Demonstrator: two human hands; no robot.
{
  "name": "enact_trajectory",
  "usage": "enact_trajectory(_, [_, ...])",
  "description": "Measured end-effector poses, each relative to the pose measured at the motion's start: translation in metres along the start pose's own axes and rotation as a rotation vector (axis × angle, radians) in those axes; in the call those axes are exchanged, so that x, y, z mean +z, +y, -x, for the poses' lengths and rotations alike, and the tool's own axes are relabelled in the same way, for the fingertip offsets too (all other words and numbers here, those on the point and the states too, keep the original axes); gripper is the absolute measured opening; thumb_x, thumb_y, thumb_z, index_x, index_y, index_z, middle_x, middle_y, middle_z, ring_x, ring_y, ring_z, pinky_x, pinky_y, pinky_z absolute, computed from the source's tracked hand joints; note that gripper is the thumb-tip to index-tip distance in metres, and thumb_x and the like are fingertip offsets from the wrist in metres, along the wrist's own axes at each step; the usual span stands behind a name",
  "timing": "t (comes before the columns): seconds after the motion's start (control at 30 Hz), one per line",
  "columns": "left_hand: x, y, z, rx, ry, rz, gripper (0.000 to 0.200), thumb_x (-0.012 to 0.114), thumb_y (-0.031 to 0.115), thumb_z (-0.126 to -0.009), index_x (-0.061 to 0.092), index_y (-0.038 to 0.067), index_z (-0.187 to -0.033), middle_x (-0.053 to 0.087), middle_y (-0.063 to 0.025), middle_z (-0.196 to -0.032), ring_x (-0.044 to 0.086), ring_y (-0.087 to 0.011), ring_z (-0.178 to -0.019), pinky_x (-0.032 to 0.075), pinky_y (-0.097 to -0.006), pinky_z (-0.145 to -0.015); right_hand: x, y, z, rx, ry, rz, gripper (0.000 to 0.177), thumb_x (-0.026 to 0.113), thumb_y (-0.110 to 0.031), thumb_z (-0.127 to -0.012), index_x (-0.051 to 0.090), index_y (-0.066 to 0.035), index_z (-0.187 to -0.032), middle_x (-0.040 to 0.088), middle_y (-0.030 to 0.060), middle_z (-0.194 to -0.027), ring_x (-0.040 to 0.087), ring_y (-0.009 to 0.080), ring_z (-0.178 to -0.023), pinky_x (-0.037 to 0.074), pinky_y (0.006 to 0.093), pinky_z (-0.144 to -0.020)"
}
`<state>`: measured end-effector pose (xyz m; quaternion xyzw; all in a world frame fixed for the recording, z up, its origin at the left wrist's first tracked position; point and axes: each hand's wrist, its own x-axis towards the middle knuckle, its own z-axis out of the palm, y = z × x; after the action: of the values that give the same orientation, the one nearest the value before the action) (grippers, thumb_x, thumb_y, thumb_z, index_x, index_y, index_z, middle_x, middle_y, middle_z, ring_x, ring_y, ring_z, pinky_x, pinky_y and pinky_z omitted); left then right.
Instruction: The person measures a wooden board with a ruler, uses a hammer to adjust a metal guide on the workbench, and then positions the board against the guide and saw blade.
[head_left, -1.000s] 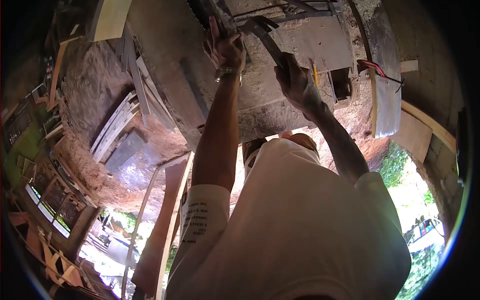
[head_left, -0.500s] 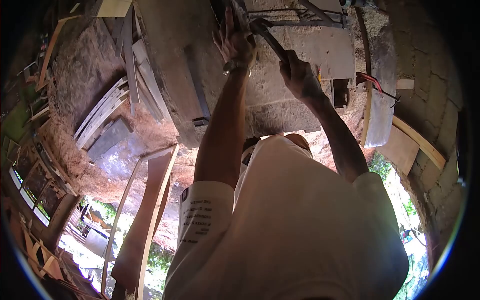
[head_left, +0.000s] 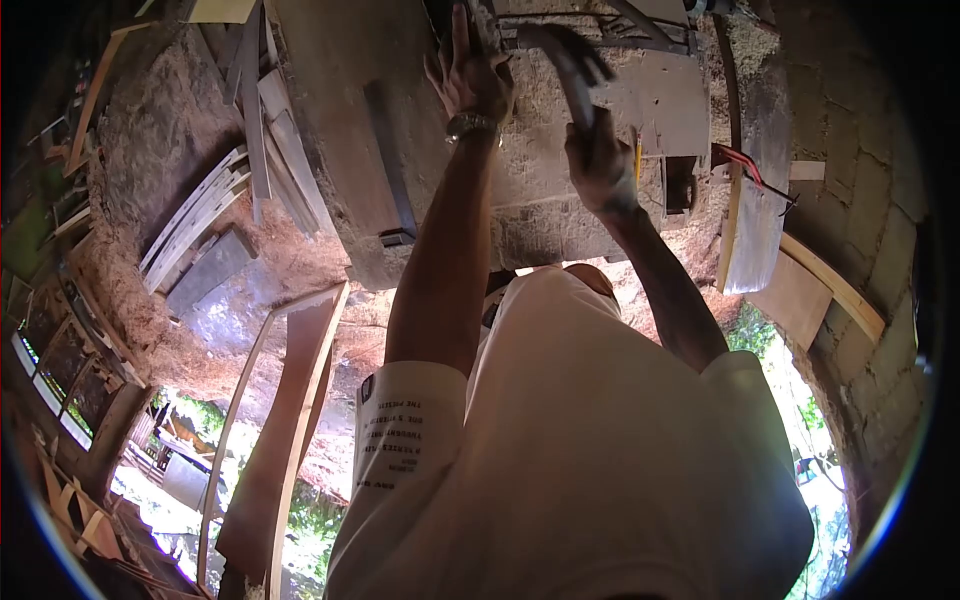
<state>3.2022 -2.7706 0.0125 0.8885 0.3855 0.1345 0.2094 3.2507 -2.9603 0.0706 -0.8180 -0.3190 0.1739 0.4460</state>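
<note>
My right hand (head_left: 600, 165) is wrapped round the handle of a claw hammer (head_left: 572, 75), whose head is smeared by motion over the wooden bench (head_left: 560, 160). My left hand (head_left: 475, 85), with a watch at the wrist, rests at the top centre against a dark wooden piece (head_left: 484, 25). Its fingers are spread, one pointing away from me. The far end of that piece is cut off by the top edge of the view.
A yellow pencil (head_left: 637, 158) lies near a square hole (head_left: 680, 185) in the bench. Right of it is a red-handled tool (head_left: 745, 165). A dark bar (head_left: 390, 160) lies left of my arm. Stacked boards (head_left: 195, 220) and a wooden frame (head_left: 315, 400) stand at the left.
The hammer has turned, its head now right of the dark piece and its claw showing. My right hand has shifted slightly toward me; my left hand stays nearly in place.
</note>
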Motion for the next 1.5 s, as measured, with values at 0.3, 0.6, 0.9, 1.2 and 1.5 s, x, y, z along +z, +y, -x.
enact_trajectory(0.3, [0.013,-0.012,0.0,0.036,0.108,0.148,0.028,0.062,0.01,-0.09,0.072,0.019,-0.115,0.035,-0.0089,-0.166,0.052,-0.035,-0.137,0.046,-0.053,-0.11,0.008,-0.001,-0.002,0.03,0.063,-0.03,0.013,0.061,-0.014,-0.102,0.053,-0.005,-0.105,0.061,0.0225,-0.065,0.068,0.0437,-0.06,0.048,0.0471,-0.046])
enact_trajectory(0.6, [0.01,-0.01,0.001,-0.033,0.094,0.238,0.028,0.049,0.012,-0.101,0.058,0.019,-0.127,0.037,-0.012,-0.164,0.05,-0.0426,-0.137,0.052,-0.053,-0.105,0.01,0.002,0.001,0.08,0.07,-0.037,0.014,0.064,-0.015,-0.101,0.055,-0.008,-0.109,0.061,0.0197,-0.067,0.067,0.0422,-0.061,0.049,0.0452,-0.05])
enact_trajectory(0.9, [0.008,-0.01,0.001,-0.043,0.136,0.301,0.035,0.049,0.005,-0.101,0.061,0.019,-0.13,0.042,-0.0109,-0.161,0.05,-0.0381,-0.139,0.052,-0.0471,-0.106,-0.07,-0.011,-0.046,0.523,-0.611,-0.793,0.042,0.059,-0.028,-0.102,0.058,-0.007,-0.138,0.064,0.007,-0.093,0.063,0.013,-0.071,0.057,0.0299,-0.06])
enact_trajectory(1.2, [0.005,-0.009,-0.001,-0.054,0.124,0.296,0.041,0.05,0.001,-0.097,0.062,0.019,-0.132,0.042,-0.0098,-0.161,0.051,-0.038,-0.139,0.053,-0.0468,-0.107,-0.022,-0.031,-0.108,-0.612,-0.102,0.016,0.01,0.071,-0.014,-0.092,0.069,-0.003,-0.092,0.058,0.0034,-0.079,0.056,0.0119,-0.066,0.046,0.0296,-0.058])
enact_trajectory(1.5, [0.012,-0.012,-0.003,-0.022,0.14,0.262,0.041,0.049,0.005,-0.098,0.062,0.021,-0.133,0.039,-0.0065,-0.163,0.051,-0.0348,-0.14,0.056,-0.0461,-0.104,0.053,-0.028,-0.189,0.206,-0.416,-0.523,0.014,0.07,-0.011,-0.093,0.066,-0.007,-0.08,0.055,0.0023,-0.068,0.053,0.0139,-0.058,0.039,0.0324,-0.052])
